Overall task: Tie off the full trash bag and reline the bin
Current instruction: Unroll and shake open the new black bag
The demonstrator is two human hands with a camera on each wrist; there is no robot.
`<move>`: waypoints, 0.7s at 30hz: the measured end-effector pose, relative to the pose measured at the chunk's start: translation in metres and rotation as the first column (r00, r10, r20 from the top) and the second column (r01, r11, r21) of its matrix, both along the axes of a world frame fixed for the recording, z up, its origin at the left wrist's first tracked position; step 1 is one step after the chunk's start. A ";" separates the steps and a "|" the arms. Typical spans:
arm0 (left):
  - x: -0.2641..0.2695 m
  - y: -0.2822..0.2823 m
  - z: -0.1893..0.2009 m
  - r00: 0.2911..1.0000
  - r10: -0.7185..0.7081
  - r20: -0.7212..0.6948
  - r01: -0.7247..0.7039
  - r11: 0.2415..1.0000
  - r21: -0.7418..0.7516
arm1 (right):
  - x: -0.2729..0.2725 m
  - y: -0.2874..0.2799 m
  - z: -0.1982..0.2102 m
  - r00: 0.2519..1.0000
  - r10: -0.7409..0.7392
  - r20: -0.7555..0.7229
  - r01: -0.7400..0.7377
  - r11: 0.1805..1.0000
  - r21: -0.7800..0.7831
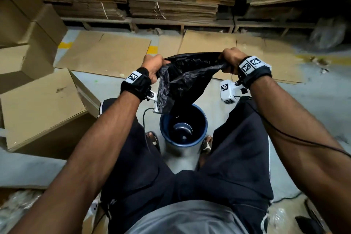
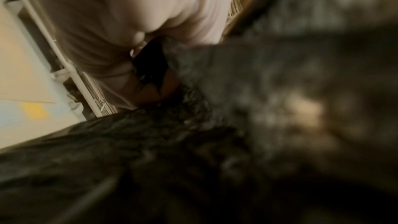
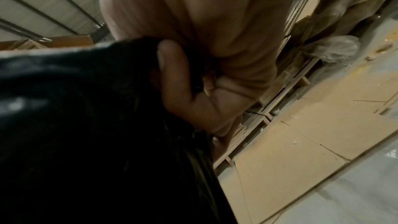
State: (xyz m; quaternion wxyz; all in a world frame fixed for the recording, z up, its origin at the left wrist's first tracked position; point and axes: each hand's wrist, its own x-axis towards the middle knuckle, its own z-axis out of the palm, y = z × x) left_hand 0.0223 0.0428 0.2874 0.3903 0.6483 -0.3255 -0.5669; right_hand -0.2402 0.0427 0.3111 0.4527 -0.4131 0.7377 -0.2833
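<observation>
Black crinkled plastic trash bag [image 1: 187, 80] stretched open above round blue plastic bin [image 1: 202, 119]. Left hand [image 1: 152, 64] and right hand [image 1: 230, 59] each fist-clamp its rim.

The bin [image 1: 183, 125] stands open at frame centre, its mouth free except at the upper left, where the bag [image 1: 182, 80] hangs into it, hemmed by the person's legs either side, with a box [image 1: 43, 108] at left and bare floor [image 1: 313, 100] at right.
</observation>
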 end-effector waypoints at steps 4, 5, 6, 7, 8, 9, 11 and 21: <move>-0.002 0.002 0.009 0.996 0.034 -0.086 -0.032 0.999 0.018 | 0.001 -0.002 0.014 0.998 0.013 -0.059 -0.014 1.000 -0.022; -0.004 0.003 0.009 0.995 0.039 -0.092 -0.037 0.999 0.020 | 0.000 -0.004 0.013 0.999 0.004 -0.053 -0.005 1.000 -0.027; -0.005 0.005 0.008 0.996 0.047 -0.081 -0.045 0.998 0.034 | 0.001 -0.004 0.015 0.998 0.009 -0.069 -0.011 1.000 -0.030; -0.005 0.005 0.003 0.996 0.054 -0.077 -0.050 0.997 0.053 | 0.001 -0.003 0.014 0.996 0.018 -0.082 -0.020 0.999 -0.031; -0.006 0.007 0.002 0.996 0.037 -0.082 -0.031 0.997 0.069 | 0.001 -0.003 0.014 0.994 0.043 -0.102 -0.045 0.999 -0.022; -0.006 0.008 0.002 0.995 0.009 -0.101 0.000 0.996 0.088 | 0.000 -0.004 0.016 0.985 0.085 -0.151 -0.088 0.996 -0.014; -0.007 0.005 0.010 0.987 -0.007 -0.161 0.023 0.995 0.095 | -0.002 -0.007 0.028 0.975 0.124 -0.186 -0.135 0.990 -0.050; -0.011 0.035 -0.074 0.757 -0.227 0.612 0.357 0.929 -0.097 | 0.015 0.018 -0.041 0.902 0.030 -0.431 -0.117 0.977 -0.178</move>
